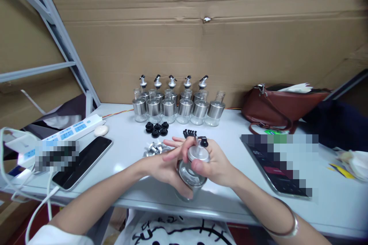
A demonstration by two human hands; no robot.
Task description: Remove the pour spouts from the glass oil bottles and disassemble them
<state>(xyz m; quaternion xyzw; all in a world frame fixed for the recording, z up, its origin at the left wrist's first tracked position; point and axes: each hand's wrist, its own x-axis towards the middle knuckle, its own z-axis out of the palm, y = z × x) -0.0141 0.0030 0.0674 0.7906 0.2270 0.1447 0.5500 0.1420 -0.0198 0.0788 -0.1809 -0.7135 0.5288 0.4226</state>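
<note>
Near the table's front edge, a glass bottle (191,176) stands slightly tilted. My left hand (165,168) is wrapped around its body, with some fingers stretched out behind. At its top sits a silver pourer cap (198,154) with a black flip lid (204,142). My right hand (220,162) grips this cap between thumb and fingers. Just beyond my hands lie several small black levers (189,133), several black stoppers (156,128) and a pile of silver spout parts (155,148), partly hidden by my left hand.
Behind stand a row of open glass bottles with metal bands (185,110) and a row with pourers (172,81). Left are a phone (83,164), power strip (66,134) and white round object (101,130). Right are a tablet-like device (270,168) and brown bag (276,105).
</note>
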